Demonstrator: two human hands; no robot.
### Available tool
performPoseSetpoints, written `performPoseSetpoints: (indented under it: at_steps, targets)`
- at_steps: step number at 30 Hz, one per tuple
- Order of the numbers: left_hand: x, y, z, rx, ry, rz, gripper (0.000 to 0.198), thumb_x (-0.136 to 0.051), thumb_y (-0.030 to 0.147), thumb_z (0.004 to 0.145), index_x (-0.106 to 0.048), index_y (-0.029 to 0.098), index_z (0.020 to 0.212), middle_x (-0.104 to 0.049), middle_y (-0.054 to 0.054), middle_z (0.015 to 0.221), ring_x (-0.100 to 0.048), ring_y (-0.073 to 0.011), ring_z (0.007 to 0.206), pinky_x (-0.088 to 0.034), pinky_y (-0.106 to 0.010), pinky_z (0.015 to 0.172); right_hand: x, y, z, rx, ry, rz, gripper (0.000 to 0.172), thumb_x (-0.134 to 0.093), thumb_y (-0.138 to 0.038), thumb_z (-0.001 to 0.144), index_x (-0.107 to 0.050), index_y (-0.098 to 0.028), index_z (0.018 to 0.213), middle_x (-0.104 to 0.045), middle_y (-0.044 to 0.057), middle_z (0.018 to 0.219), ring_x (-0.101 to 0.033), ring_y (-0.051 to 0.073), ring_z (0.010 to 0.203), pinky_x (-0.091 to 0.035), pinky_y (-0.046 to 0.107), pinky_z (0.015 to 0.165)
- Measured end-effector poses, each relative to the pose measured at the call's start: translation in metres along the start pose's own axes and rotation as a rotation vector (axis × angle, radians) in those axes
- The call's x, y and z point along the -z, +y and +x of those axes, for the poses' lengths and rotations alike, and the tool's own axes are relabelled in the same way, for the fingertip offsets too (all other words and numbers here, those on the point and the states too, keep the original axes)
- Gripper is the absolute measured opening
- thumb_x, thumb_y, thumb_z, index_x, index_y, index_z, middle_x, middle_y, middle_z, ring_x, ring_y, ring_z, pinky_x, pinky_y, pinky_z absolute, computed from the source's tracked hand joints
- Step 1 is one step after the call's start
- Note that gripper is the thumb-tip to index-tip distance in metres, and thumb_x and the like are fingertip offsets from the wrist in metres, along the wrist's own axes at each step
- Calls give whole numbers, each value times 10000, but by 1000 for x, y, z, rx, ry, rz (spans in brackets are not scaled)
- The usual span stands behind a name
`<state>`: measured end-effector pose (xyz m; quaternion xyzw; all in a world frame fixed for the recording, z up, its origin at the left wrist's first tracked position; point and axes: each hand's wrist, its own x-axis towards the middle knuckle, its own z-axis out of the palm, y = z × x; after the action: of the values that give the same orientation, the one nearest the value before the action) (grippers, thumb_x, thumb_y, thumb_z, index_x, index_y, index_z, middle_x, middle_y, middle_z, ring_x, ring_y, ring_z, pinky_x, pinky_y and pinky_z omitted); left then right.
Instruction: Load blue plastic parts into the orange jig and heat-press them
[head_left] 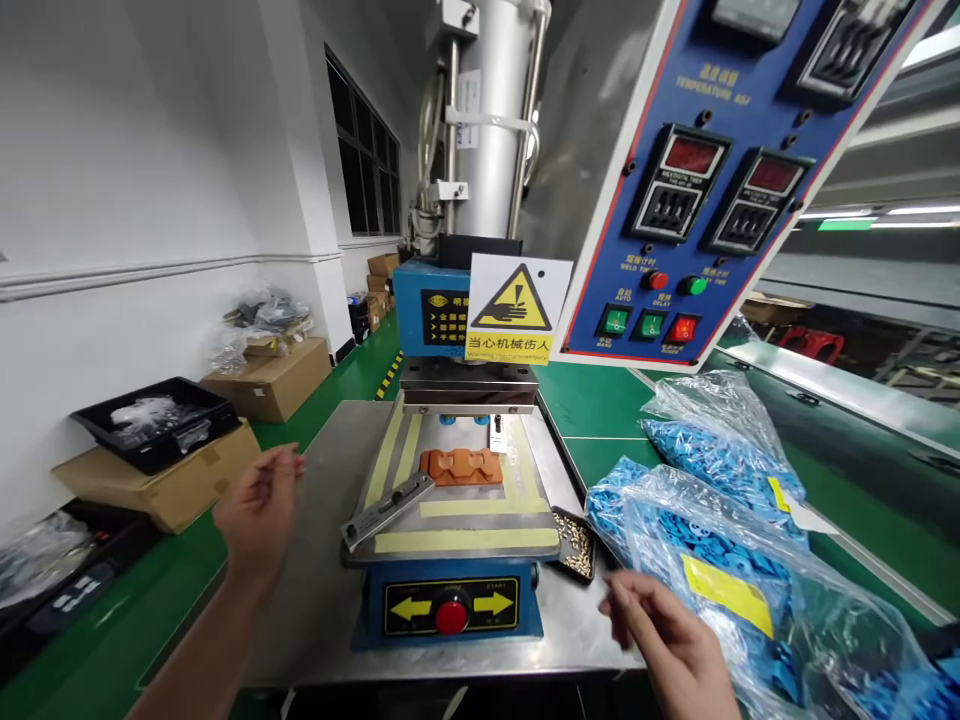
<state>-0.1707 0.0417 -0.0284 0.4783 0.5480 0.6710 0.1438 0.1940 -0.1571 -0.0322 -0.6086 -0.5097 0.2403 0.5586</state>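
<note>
From my end, the work looks paused between strokes, though that is only my reading. The orange block (461, 467) sits on the taped plate (480, 525), below and just near of the press head (469, 385), with a gap between. A metal bar (388, 510) lies slanted at the plate's near left.

I have the left hand (259, 515) raised over the bench's left side, well apart from the block, fingers curled toward the thumb. The right hand (667, 640) is near right, just beside the tray (592, 565), its fingers bent in toward the thumb too. I can't tell whether either pinches anything.

As for progress, I can't pick out any finished piece to count as done. Plenty looks left: brass bits (574, 547) in the tray, and blue parts (712, 545) bagged at right. Whether the block holds a part, I can't tell.
</note>
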Motion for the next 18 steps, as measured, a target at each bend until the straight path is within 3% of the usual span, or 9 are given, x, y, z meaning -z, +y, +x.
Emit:
performPoseSetpoints:
  at_steps: [1, 3, 5, 7, 10, 12, 18]
  targets:
    - [-5, 19, -5, 13, -52, -78, 392, -528, 476, 814, -629, 143, 994, -663, -65, 843, -634, -175, 753, -529, -305, 750, -13, -10, 13, -38, -7, 115, 301, -623, -453, 798, -675, -158, 816, -664, 38, 670, -569, 131, 532, -487, 218, 504]
    - [-21, 52, -16, 109, -331, -181, 310, -611, 436, 781, -659, 167, 928, -678, -42, 816, -630, -157, 723, -530, -266, 710, -43, -26, 44, -105, -26, 351, 310, -674, -443, 765, -681, -145, 849, -676, 42, 682, -558, 117, 529, -467, 209, 495]
    - [-44, 74, -28, 293, -544, -334, 225, -671, 350, 766, -679, 153, 875, -691, -64, 825, -641, -151, 719, -526, -233, 678, -74, -37, 76, -137, -41, 561, 317, -723, -400, 731, -684, -132, 897, -697, 50, 722, -579, 106, 545, -457, 184, 489]
    - [-68, 85, -35, 521, -635, -523, 145, -637, 261, 818, -677, 144, 893, -699, -105, 901, -662, -153, 788, -533, -223, 710, -100, -44, 105, -235, -81, 749, 302, -733, -334, 730, -671, -124, 937, -719, 68, 789, -636, 119, 593, -481, 177, 499]
    - [-96, 92, -36, 819, -663, -795, 120, -554, 211, 884, -650, 145, 854, -697, -145, 934, -678, -163, 856, -549, -219, 711, -127, -49, 134, -372, -197, 951, 184, -663, -278, 805, -646, -116, 890, -727, 84, 761, -683, 141, 605, -529, 201, 514]
    - [-109, 94, -34, 957, -631, -935, 125, -531, 178, 895, -624, 138, 822, -692, -149, 910, -683, -156, 829, -558, -203, 677, -139, -50, 144, -389, -233, 1045, 151, -609, -269, 854, -628, -121, 832, -732, 93, 748, -694, 143, 603, -542, 202, 510]
    - [-124, 93, -32, 1163, -569, -1176, 144, -471, 110, 906, -599, 96, 841, -663, -125, 847, -671, -124, 703, -563, -172, 602, -156, -53, 151, -425, -206, 1197, 214, -501, -216, 920, -629, -87, 806, -730, 101, 692, -691, 130, 580, -554, 179, 513]
